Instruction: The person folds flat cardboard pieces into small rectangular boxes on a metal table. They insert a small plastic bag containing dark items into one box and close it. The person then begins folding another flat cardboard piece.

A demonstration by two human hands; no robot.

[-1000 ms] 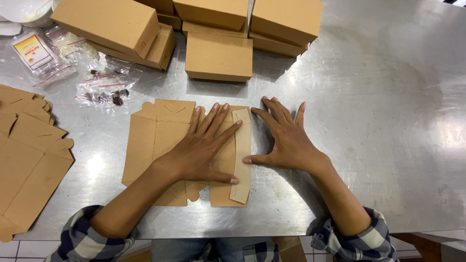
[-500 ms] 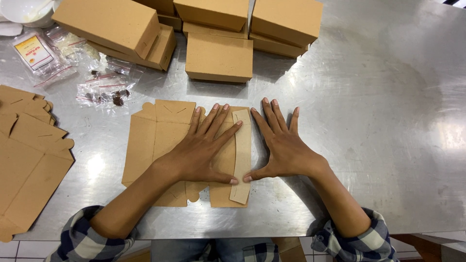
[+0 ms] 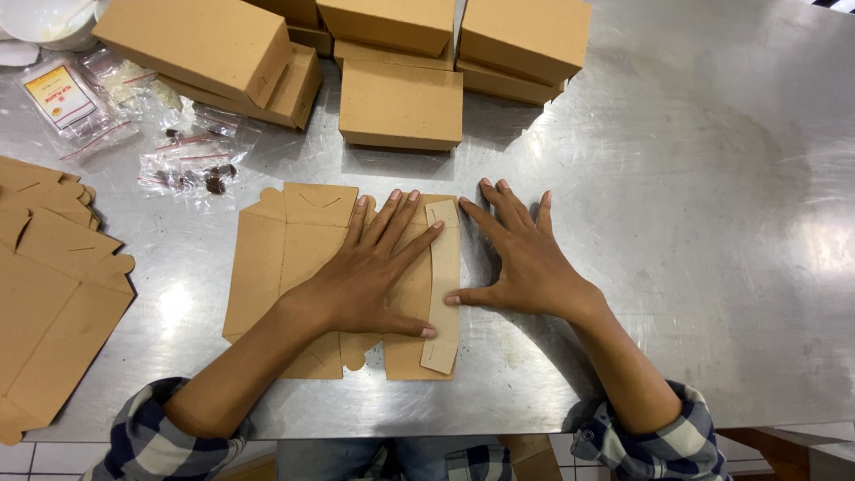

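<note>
Flat cardboard box blank [image 3: 294, 267] at frame centre on the steel counter [image 3: 695, 223].
Left hand [image 3: 370, 281] presses it, fingers spread; right hand [image 3: 525, 263] lies open beside it, thumb touching the folded flap [image 3: 443, 294].

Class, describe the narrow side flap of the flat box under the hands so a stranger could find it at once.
Start at the steel table, then find the unfolded brown box blank under the left hand. On its right edge, the folded-over flap is a paler strip, with the right hand pressing beside it.
</note>
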